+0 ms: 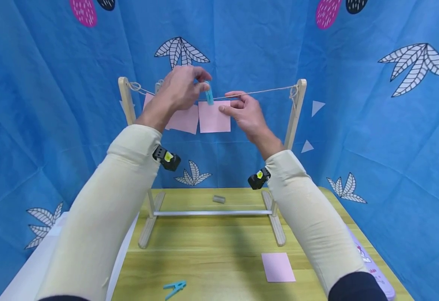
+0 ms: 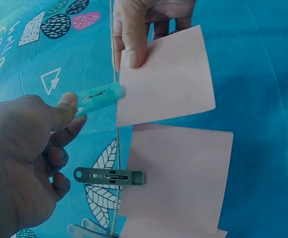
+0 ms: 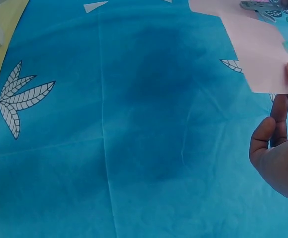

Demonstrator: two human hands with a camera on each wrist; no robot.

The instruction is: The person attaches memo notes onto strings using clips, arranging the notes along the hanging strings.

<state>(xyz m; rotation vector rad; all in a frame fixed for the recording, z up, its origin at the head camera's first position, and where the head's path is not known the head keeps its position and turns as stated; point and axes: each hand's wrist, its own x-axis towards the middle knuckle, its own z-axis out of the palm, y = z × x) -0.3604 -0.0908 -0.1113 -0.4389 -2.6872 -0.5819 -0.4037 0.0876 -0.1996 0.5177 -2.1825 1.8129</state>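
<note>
In the head view my left hand [image 1: 185, 88] pinches a turquoise clothespin [image 1: 209, 95] between thumb and fingers. Its tip meets the top edge of a square pink paper [image 1: 214, 121] at the string [image 1: 264, 90]. My right hand [image 1: 248, 115] pinches that paper near its upper right corner, thumb in front. Beside it on the left hangs another pink sheet [image 2: 179, 168], held on the string by a grey clothespin [image 2: 109, 176] in the left wrist view. A further pink sheet overlaps behind that one, partly hidden by my left arm in the head view.
The string spans two wooden posts [image 1: 294, 113] joined low down by a white rod [image 1: 211, 213]. On the wooden table [image 1: 189, 251] lie a turquoise clothespin [image 1: 175, 287], a pink paper [image 1: 278, 267] and a small grey object [image 1: 219, 199]. A lilac case [image 1: 377, 271] lies at the right edge.
</note>
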